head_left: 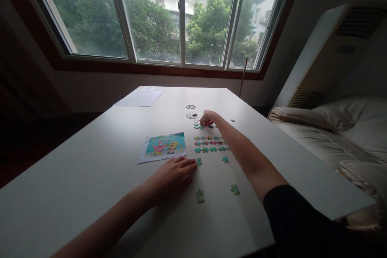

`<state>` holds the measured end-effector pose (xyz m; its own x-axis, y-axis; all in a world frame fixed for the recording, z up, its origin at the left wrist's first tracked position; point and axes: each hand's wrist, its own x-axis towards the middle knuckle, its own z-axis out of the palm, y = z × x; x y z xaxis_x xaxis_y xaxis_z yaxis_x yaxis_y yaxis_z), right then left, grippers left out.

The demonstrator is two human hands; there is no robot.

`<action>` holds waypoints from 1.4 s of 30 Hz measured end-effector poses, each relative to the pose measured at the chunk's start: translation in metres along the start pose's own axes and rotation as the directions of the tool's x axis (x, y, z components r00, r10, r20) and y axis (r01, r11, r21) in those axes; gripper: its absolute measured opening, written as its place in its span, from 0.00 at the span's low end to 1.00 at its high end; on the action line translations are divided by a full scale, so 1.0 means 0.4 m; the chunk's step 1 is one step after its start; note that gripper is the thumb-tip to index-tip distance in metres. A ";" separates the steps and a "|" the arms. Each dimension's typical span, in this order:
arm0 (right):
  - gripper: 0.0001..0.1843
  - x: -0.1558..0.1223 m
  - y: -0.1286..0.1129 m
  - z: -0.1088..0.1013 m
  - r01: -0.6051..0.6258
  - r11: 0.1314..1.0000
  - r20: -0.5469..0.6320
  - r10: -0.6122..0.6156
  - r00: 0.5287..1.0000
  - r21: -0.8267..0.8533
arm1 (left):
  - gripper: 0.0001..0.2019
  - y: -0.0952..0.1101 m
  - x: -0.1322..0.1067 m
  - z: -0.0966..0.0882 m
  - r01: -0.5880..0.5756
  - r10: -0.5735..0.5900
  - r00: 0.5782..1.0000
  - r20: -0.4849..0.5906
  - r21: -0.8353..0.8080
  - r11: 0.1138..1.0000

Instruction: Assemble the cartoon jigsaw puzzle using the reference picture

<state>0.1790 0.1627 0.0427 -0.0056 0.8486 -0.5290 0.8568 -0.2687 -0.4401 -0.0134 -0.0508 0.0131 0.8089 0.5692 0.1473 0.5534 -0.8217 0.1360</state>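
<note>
My right hand (208,117) reaches to the far group of jigsaw pieces (196,125), its fingers bent and drawn together over them. Whatever lies between those fingertips is hidden. Flat on the table, my left hand (178,169) has its fingers stretched out, with the tips at or beside a teal jigsaw piece (198,161). Beyond it, several rows of teal, pink and yellow pieces (210,143) lie lined up, partly covered by my right forearm. A printed cartoon picture sheet (165,145) lies left of the rows.
Loose pieces lie nearer me: a green one (200,196), another green one (235,189) and a teal one (225,159). Two round flat items (192,115) sit at the back of the white table (90,177). Papers (139,98) lie far left; a sofa (317,129) stands right.
</note>
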 end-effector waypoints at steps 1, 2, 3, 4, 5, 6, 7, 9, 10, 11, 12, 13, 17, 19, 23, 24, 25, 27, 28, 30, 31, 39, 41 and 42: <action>0.17 -0.004 0.001 -0.001 0.017 1.000 -0.001 -0.017 1.000 0.009 | 0.17 0.000 0.000 0.000 -0.003 0.003 1.000 -0.002 -0.002 1.000; 0.17 -0.009 0.003 -0.003 0.040 0.999 -0.004 -0.040 0.999 0.021 | 0.17 0.001 -0.001 -0.001 -0.004 0.004 1.000 -0.005 -0.005 1.000; 0.16 -0.016 0.007 -0.006 0.068 0.997 -0.007 -0.068 0.998 0.033 | 0.17 0.001 -0.001 -0.002 -0.005 0.005 1.000 -0.008 -0.007 1.000; 0.15 -0.025 0.013 -0.011 0.102 0.994 -0.013 -0.101 0.995 0.047 | 0.17 0.001 -0.001 -0.004 -0.005 0.004 1.000 -0.011 -0.009 1.000; 0.14 -0.036 0.022 -0.017 0.140 0.988 -0.020 -0.139 0.990 0.061 | 0.17 0.001 -0.002 -0.005 -0.003 0.003 1.000 -0.013 -0.010 1.000; 0.13 -0.048 0.035 -0.024 0.181 0.981 -0.030 -0.179 0.983 0.075 | 0.17 0.000 -0.002 -0.007 -0.002 0.002 1.000 -0.013 -0.011 1.000; 0.12 -0.063 0.051 -0.031 0.221 0.971 -0.041 -0.218 0.975 0.087 | 0.17 0.000 -0.003 -0.008 -0.001 0.001 1.000 -0.011 -0.011 1.000; 0.12 -0.097 0.097 -0.047 0.290 0.951 -0.060 -0.285 0.957 0.103 | 0.17 0.000 -0.005 -0.010 -0.003 0.003 1.000 -0.007 -0.010 1.000; 0.12 -0.117 0.126 -0.054 0.314 0.943 -0.064 -0.309 0.949 0.106 | 0.17 -0.001 -0.006 -0.009 -0.004 0.004 1.000 -0.005 -0.010 1.000; 0.12 -0.139 0.158 -0.061 0.331 0.938 -0.066 -0.325 0.943 0.105 | 0.17 -0.002 -0.007 -0.008 -0.005 0.005 1.000 -0.004 -0.011 1.000; 0.13 -0.161 0.193 -0.068 0.343 0.934 -0.064 -0.338 0.939 0.103 | 0.17 -0.003 -0.008 -0.006 -0.006 0.006 1.000 -0.004 -0.012 1.000; 0.14 -0.185 0.230 -0.074 0.350 0.931 -0.063 -0.345 0.936 0.099 | 0.17 -0.005 -0.008 -0.004 -0.005 0.005 1.000 -0.007 -0.013 1.000; 0.19 -0.282 0.379 -0.090 0.357 0.933 -0.073 -0.354 0.932 0.037 | 0.17 -0.011 -0.007 0.007 -0.003 0.002 1.000 -0.028 -0.022 1.000; 0.21 -0.324 0.447 -0.094 0.331 0.943 -0.069 -0.327 0.942 0.041 | 0.17 -0.013 -0.006 0.010 -0.004 0.003 0.999 -0.039 -0.027 1.000; 0.19 -0.381 0.559 -0.092 0.265 0.960 -0.089 -0.257 0.962 0.095 | 0.17 -0.013 -0.003 0.012 -0.007 0.006 0.999 -0.039 -0.028 1.000; 0.19 -0.390 0.580 -0.089 0.248 0.963 -0.096 -0.239 0.966 0.108 | 0.17 -0.012 -0.002 0.012 -0.006 0.005 0.999 -0.033 -0.025 1.000; 0.19 -0.398 0.597 -0.085 0.231 0.966 -0.100 -0.220 0.970 0.119 | 0.17 -0.010 -0.002 0.011 -0.002 0.001 1.000 -0.024 -0.021 1.000; 0.19 -0.410 0.622 -0.074 0.206 0.969 -0.102 -0.193 0.976 0.134 | 0.17 -0.008 0.000 0.008 0.006 -0.006 1.000 -0.005 -0.014 1.000; 0.20 -0.414 0.630 -0.068 0.199 0.971 -0.100 -0.186 0.977 0.135 | 0.17 -0.007 0.000 0.008 0.009 -0.009 1.000 0.000 -0.012 1.000; 0.21 -0.419 0.637 -0.055 0.192 0.975 -0.101 -0.181 0.978 0.114 | 0.17 -0.006 0.000 0.009 0.009 -0.009 1.000 -0.002 -0.014 1.000; 0.21 -0.419 0.638 -0.049 0.190 0.977 -0.108 -0.180 0.978 0.096 | 0.17 -0.007 0.001 0.011 0.007 -0.007 1.000 -0.009 -0.017 1.000; 0.21 -0.401 0.652 -0.049 0.210 0.978 -0.163 -0.207 0.965 0.001 | 0.17 -0.007 0.001 0.014 0.012 -0.013 1.000 -0.021 -0.034 0.999; 0.21 -0.397 0.646 -0.067 0.232 0.973 -0.173 -0.229 0.958 -0.002 | 0.17 -0.007 0.002 0.014 0.017 -0.017 1.000 -0.006 -0.029 0.999; 0.21 -0.394 0.637 -0.078 0.251 0.968 -0.180 -0.249 0.952 -0.010 | 0.17 -0.007 0.002 0.014 0.017 -0.017 1.000 -0.002 -0.028 0.999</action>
<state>0.4142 -0.0254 0.0365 -0.1253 0.9566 -0.2631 0.8332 -0.0425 -0.5514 -0.0132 -0.0484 0.0074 0.7991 0.5829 0.1469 0.5610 -0.8110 0.1659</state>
